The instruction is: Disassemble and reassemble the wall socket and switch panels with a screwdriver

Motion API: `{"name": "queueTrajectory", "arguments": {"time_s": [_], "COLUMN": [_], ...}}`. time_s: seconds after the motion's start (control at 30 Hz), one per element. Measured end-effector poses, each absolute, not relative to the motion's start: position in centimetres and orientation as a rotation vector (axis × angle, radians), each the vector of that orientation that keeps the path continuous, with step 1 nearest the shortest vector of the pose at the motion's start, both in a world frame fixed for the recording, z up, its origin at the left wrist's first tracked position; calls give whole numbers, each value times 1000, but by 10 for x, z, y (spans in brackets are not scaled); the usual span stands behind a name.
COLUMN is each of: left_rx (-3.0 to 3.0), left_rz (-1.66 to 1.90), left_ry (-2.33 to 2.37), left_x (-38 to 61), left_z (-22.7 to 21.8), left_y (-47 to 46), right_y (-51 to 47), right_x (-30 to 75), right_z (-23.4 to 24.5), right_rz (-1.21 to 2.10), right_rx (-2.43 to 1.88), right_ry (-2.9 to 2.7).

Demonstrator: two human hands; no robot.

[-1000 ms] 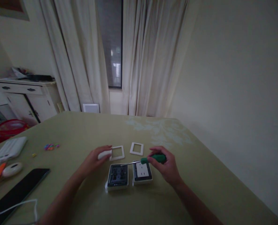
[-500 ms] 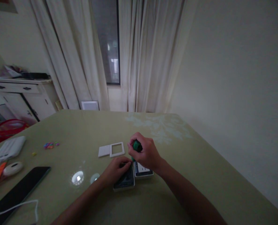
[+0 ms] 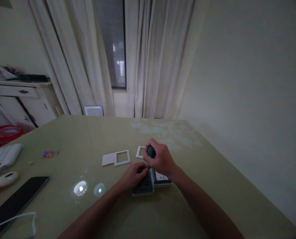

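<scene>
My right hand (image 3: 160,161) is closed round a green-handled screwdriver (image 3: 151,152), held upright with its tip down on the dark open switch module (image 3: 143,187). My left hand (image 3: 133,176) rests on that module's left and far side, fingers curled on it. A second module with a white face (image 3: 162,178) lies right beside it, partly under my right hand. Behind lie a white square frame (image 3: 122,157), a small white cover plate (image 3: 108,159) and another white frame (image 3: 139,152), partly hidden by my right hand.
On the green table (image 3: 200,186), at the left, lie a black phone (image 3: 14,201) with a white cable (image 3: 15,221), a white oval thing (image 3: 7,178), a white power strip (image 3: 3,156) and small coloured bits (image 3: 48,153). A white cabinet (image 3: 20,99) and curtains stand behind.
My left hand left the white cover plate and came onto the dark module. My right hand swung the screwdriver from lying sideways to upright over the module. The view shifted slightly.
</scene>
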State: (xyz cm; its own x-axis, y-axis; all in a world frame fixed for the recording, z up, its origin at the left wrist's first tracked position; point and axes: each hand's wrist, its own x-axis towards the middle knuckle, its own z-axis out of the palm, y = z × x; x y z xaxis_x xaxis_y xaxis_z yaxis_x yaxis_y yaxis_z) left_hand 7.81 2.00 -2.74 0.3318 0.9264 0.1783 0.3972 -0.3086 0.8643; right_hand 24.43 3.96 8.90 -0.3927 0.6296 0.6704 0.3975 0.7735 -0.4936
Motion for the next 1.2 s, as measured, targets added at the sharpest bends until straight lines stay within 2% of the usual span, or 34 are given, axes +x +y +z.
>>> {"name": "queueTrajectory", "arguments": {"time_s": [1.2], "left_rx": [1877], "left_rz": [875], "left_ry": [1204], "left_x": [64], "left_z": [-18], "left_y": [8], "right_y": [38], "right_x": [245], "right_z": [88], "right_rz": [504], "right_rx": [-704], "right_ry": [-2032]}}
